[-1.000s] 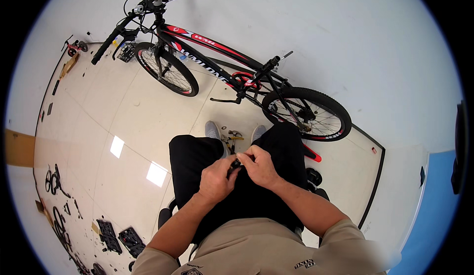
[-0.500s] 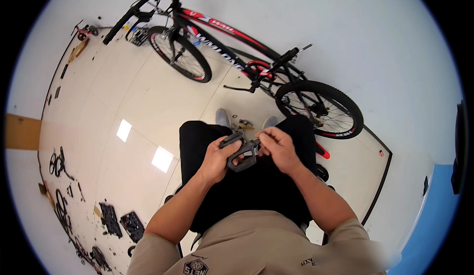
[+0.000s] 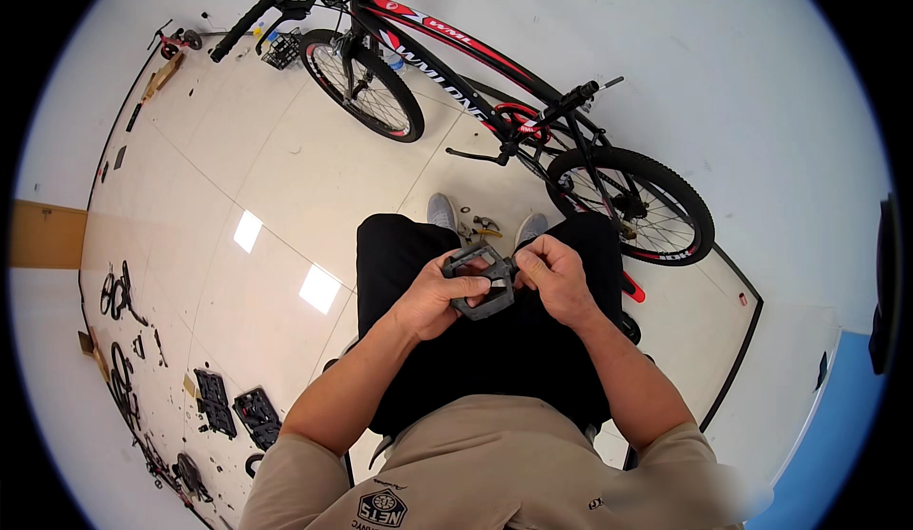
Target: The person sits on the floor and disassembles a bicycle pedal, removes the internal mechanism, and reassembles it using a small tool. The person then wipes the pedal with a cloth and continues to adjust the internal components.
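Both forearms (image 3: 357,378) angle inward, elbows wide; the left hand (image 3: 430,300) grips with its thumb (image 3: 468,287) laid across, and the right hand (image 3: 556,281), just beside, pinches thumb against curled fingers (image 3: 548,248).

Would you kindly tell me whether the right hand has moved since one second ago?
Yes: judged against the bicycle's rear wheel, the right hand appears shifted forward and slightly right, closer to that wheel in view.

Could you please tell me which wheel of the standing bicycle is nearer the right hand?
The rear wheel, up and right of the right hand; the front wheel, below the handlebar, is farther away.
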### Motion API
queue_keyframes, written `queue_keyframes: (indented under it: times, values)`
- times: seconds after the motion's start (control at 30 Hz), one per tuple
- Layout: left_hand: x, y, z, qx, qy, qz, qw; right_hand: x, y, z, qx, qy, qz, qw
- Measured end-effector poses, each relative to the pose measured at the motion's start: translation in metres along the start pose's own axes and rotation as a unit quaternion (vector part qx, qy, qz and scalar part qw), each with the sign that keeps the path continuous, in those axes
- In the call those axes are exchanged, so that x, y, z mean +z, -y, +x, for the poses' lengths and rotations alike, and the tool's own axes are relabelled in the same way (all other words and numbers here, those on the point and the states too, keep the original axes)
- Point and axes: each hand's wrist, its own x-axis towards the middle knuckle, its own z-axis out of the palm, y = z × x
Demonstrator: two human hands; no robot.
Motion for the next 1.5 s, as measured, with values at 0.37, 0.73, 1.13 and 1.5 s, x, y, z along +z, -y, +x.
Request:
queue_keyframes:
  times: [0.37, 0.73, 1.13, 1.5]
  values:
    - [0.0, 0.003, 0.001, 0.038, -0.037, 0.035, 0.998, -0.001, 0.001, 0.003, 0.047, -0.032, 0.079, 0.995]
    - [-0.001, 0.001, 0.002, 0.02, -0.034, 0.005, 0.999, 0.003, -0.002, 0.003, 0.029, -0.017, -0.076, 0.997]
    - [-0.001, -0.003, -0.001, -0.022, -0.007, -0.019, 1.0, 0.007, 0.001, -0.002, 0.025, 0.031, -0.037, 0.999]
    - [-0.002, -0.003, 0.0, -0.053, -0.009, -0.003, 0.999, 0.006, -0.005, -0.005, 0.044, 0.017, -0.129, 0.991]
